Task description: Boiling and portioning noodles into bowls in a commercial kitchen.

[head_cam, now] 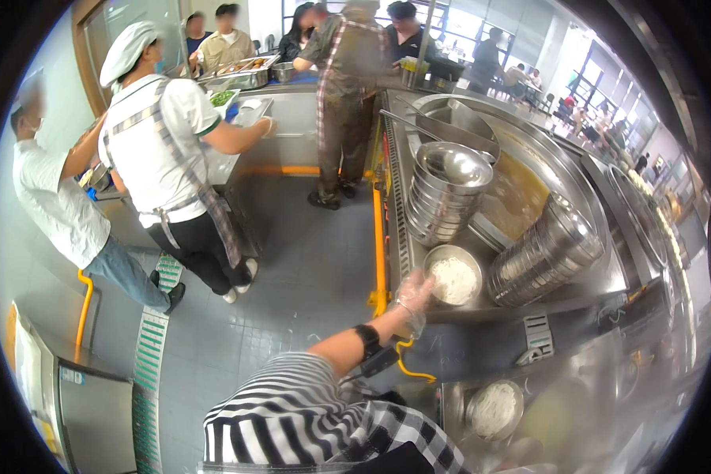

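My left hand [413, 291], in a clear plastic glove, has its fingers at the left rim of a steel bowl [477, 288] and appears to grip it. White, noodle-like food [454, 281] fills this bowl, which sits at the corner of the steel cooking counter [413, 260]. A second steel bowl with similar white food [495, 409] is at the lower right. Beside it, near the bottom edge, a blurred shape looks like my right hand [527, 451]; its fingers cannot be made out.
Two tall stacks of steel bowls, one upright [444, 195] and one leaning [545, 252], flank the filled bowl. Behind them a large round pan [592, 207] holds brownish liquid and a steel scoop [456, 127]. A yellow pipe [379, 237] edges the counter. Co-workers [160, 142] stand left and ahead.
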A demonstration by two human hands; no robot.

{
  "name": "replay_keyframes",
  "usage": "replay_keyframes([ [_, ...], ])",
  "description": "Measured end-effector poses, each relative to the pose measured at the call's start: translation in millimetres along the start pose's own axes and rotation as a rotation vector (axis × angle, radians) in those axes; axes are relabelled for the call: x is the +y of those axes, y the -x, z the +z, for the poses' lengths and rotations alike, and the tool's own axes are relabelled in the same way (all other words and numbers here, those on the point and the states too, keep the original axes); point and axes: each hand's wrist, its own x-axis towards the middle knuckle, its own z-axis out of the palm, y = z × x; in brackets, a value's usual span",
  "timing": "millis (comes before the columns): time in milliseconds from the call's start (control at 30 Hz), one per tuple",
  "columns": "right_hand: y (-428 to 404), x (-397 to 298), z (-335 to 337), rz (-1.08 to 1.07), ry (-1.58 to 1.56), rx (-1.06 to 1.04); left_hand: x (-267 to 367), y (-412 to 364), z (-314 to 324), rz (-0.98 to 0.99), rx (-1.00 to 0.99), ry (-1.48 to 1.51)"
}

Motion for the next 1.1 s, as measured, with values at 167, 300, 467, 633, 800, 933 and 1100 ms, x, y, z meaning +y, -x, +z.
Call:
replay_keyframes([
  [167, 1.1, 13.8, -13.5, -0.068, -0.177, 0.017, 34.5, 25.1, -0.2, -0.075, -0.035, 0.124],
  [300, 6.8, 28.2, -31.1, -0.144, -0.353, 0.006, 12.1, 13.6, 0.5, 0.062, 0.017, 0.078],
  [467, 8.2, 51.1, -55.6, -0.046, -0.713, 0.047, 35.2, 32.0, 6.9, 0.05, 0.006, 0.075],
  [633, 2.9, 67.6, -68.8, 0.104, -0.984, 0.112, 32.7, 28.1, 4.4, 0.057, 0.027, 0.008],
  [800, 1.1, 72.5, -74.2, 0.174, -1.148, 0.154, 24.6, 21.3, 3.6, 0.064, 0.029, -0.011],
  [933, 0.0, 75.0, -75.1, 0.212, -1.237, 0.176, 21.4, 19.3, 3.9, 0.012, 0.059, 0.009],
  [1100, 0.9, 76.1, -74.2, 0.241, -1.32, 0.215, 22.1, 17.3, 3.1, -0.001, 0.036, -0.032],
])
